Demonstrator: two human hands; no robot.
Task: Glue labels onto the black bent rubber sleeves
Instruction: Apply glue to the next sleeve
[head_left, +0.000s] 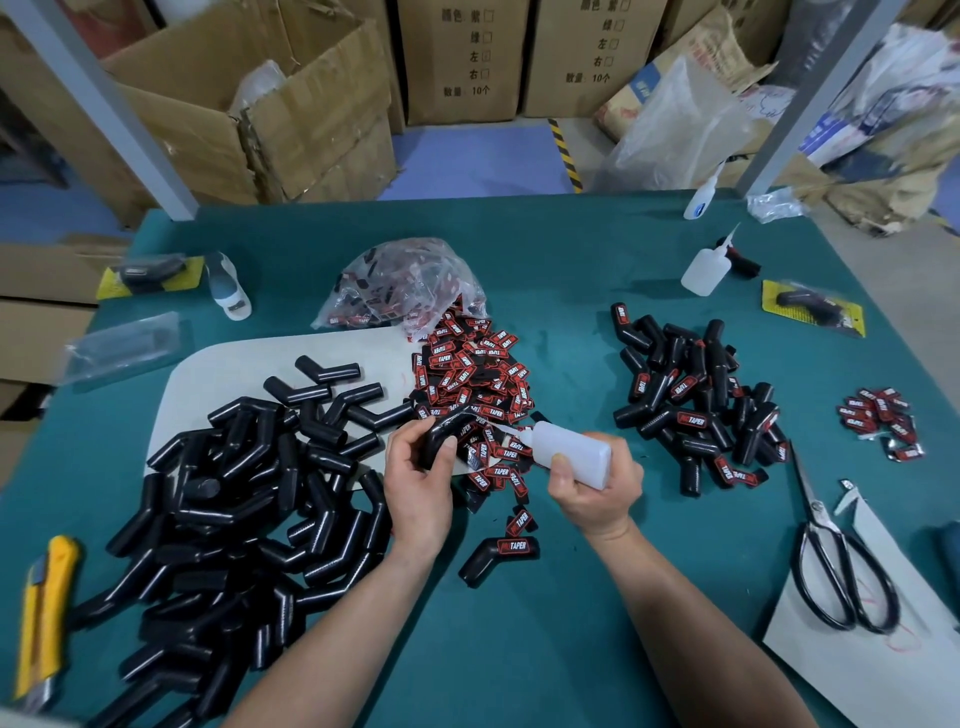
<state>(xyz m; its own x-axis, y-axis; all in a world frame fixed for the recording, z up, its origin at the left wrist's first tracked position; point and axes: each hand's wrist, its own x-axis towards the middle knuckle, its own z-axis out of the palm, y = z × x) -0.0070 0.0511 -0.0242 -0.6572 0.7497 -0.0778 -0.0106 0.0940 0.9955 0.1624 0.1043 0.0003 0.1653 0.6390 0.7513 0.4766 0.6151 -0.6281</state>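
Observation:
My left hand grips a black bent rubber sleeve above the table's middle. My right hand holds a translucent glue bottle, its thin nozzle pointing left toward that sleeve. A heap of red-and-black labels lies just behind both hands. Several plain black sleeves are piled at the left. Sleeves with labels on them are piled at the right. One labelled sleeve lies alone near my wrists.
Scissors rest on white paper at the right. A yellow utility knife sits at the left edge. Two more glue bottles stand at the back right. A plastic bag of labels and a small label cluster also lie on the green mat.

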